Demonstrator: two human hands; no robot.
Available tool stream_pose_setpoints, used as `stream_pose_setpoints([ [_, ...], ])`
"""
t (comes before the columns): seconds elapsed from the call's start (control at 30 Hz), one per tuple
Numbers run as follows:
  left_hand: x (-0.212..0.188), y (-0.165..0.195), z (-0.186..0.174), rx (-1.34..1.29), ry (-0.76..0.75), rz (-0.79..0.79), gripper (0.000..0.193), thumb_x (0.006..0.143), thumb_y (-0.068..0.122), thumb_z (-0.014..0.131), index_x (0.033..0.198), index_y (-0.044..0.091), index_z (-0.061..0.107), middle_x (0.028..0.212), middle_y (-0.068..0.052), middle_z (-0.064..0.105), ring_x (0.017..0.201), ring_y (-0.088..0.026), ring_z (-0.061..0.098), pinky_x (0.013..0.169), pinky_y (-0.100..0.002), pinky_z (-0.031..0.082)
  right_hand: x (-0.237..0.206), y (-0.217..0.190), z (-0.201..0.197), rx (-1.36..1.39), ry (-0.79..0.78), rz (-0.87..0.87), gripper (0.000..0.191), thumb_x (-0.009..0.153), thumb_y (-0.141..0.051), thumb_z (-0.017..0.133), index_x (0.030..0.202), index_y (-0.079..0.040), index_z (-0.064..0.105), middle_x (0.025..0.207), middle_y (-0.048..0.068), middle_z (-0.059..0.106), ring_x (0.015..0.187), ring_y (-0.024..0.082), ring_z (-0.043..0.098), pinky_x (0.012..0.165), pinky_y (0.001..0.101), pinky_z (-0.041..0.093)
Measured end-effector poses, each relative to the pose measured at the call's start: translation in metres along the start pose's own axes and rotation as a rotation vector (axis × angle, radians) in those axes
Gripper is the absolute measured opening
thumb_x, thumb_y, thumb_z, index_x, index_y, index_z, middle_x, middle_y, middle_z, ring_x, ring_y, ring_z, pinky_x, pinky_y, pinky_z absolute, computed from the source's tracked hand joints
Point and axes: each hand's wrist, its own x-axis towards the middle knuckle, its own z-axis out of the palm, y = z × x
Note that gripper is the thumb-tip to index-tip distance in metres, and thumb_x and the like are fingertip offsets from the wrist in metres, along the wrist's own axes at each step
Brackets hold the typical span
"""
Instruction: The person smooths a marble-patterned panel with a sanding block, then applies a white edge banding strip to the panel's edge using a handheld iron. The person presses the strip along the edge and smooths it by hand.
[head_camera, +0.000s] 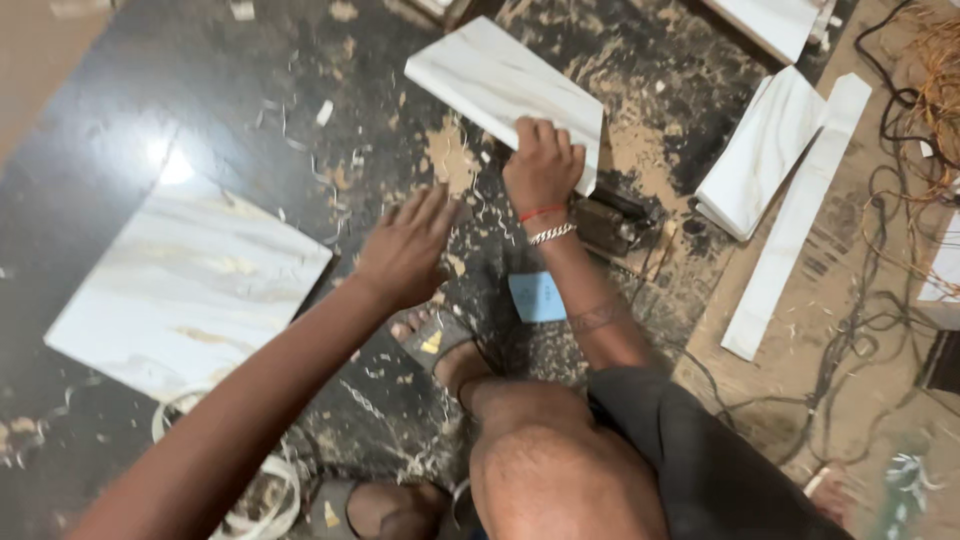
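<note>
Dark polished stone floor (120, 130), glossy, with a glare spot at 10 o'clock; strewn with tan sawdust and pale curled shavings, thickest from centre to 1 o'clock. At 3 o'clock gives way to a dull brown dusty strip.

Large marble-patterned laminated board (185, 290) at 9 o'clock, flat, rectangular, white-grey with tan streaks; near corner hidden behind the left forearm.

Held board (500, 85) at 12 o'clock: same white veined finish, oblong, thick pale edge showing, tilted up off the floor. Lower right end covered by the right hand (543, 165), fingers curled and pressed over the edge, clamping it. Red thread and metal chain bracelet at the wrist.

Left hand (408, 248) at centre, fingers spread, palm down, holding nothing, just left of the held board's lower end; contact with the floor not discernible.

Two more white veined pieces at 2 o'clock: a wedge-lying panel (760, 150) and a long narrow strip (800, 210) beside it, touching or nearly so. Another white piece (765, 20) cut off by the top edge.

Tangle of dark cables (880, 250) at 3 o'clock, running off frame.

Dark boxy tool (610, 222) just below the right wrist, partly hidden, kind unclear.

Small blue square card (537, 297) beside the right forearm.

Sandalled foot (435, 340) at 6 o'clock, knee and dark shorts filling the bottom edge.
</note>
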Motion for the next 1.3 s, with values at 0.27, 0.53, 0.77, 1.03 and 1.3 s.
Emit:
stream_pose_setpoints([
  [0.27, 0.095, 0.015, -0.003, -0.044, 0.115, 0.045, 0.074, 0.085, 0.029, 0.074, 0.149, 0.01, 0.043, 0.168, -0.019, 0.012, 0.155, -0.036, 0.017, 0.119, -0.052, 0.028, 0.057, 0.019, 0.007, 0.028, -0.177, 0.169, 0.056, 0.083, 0.006, 0.058, 0.129, -0.022, 0.072, 0.132, 0.005, 0.068, 0.123, 0.024, 0.062, 0.106, 0.0455, 0.038],
  [0.53, 0.061, 0.011, 0.005, -0.053, 0.027, 0.026, 0.07, 0.087, 0.037, 0.074, 0.144, 0.006, 0.047, 0.168, -0.02, 0.015, 0.155, -0.035, 0.019, 0.122, -0.051, 0.026, 0.086, 0.01, 0.03, -0.129, -0.403, 0.22, 0.068, 0.092, -0.019, 0.068, 0.155, -0.016, 0.041, 0.152, 0.021, 0.046, 0.142, 0.041, 0.042, 0.112, 0.0633, 0.033],
  [0.77, -0.106, -0.044, 0.059, -0.045, -0.048, -0.17, 0.072, 0.084, 0.044, 0.071, 0.145, 0.013, 0.048, 0.164, -0.018, 0.021, 0.15, -0.033, 0.029, 0.117, -0.05, 0.034, -0.022, -0.068, 0.041, 0.299, -0.613, -0.116, 0.079, 0.094, -0.046, 0.071, 0.155, -0.01, 0.036, 0.153, 0.019, 0.049, 0.141, 0.038, 0.046, 0.114, 0.0574, 0.038],
  [1.03, -0.231, -0.117, 0.192, -0.349, -0.033, -0.847, 0.085, 0.085, 0.053, 0.071, 0.152, 0.011, 0.042, 0.161, -0.024, 0.034, 0.135, -0.044, 0.051, 0.108, -0.054, 0.046, -0.081, -0.197, 0.031, 0.459, -0.981, -0.482, 0.09, 0.087, -0.051, 0.073, 0.154, -0.008, 0.033, 0.152, 0.03, 0.039, 0.139, 0.047, 0.042, 0.113, 0.0526, 0.037],
  [1.3, -0.219, -0.118, 0.228, -0.479, 0.281, -1.249, 0.093, 0.091, 0.06, 0.066, 0.158, 0.008, 0.027, 0.16, -0.04, 0.015, 0.149, -0.055, 0.019, 0.112, -0.066, 0.023, -0.098, -0.303, -0.007, 0.294, -0.982, -0.613, 0.086, 0.087, -0.046, 0.075, 0.158, -0.024, 0.032, 0.156, 0.042, 0.024, 0.141, 0.054, 0.033, 0.113, 0.0528, 0.037],
])
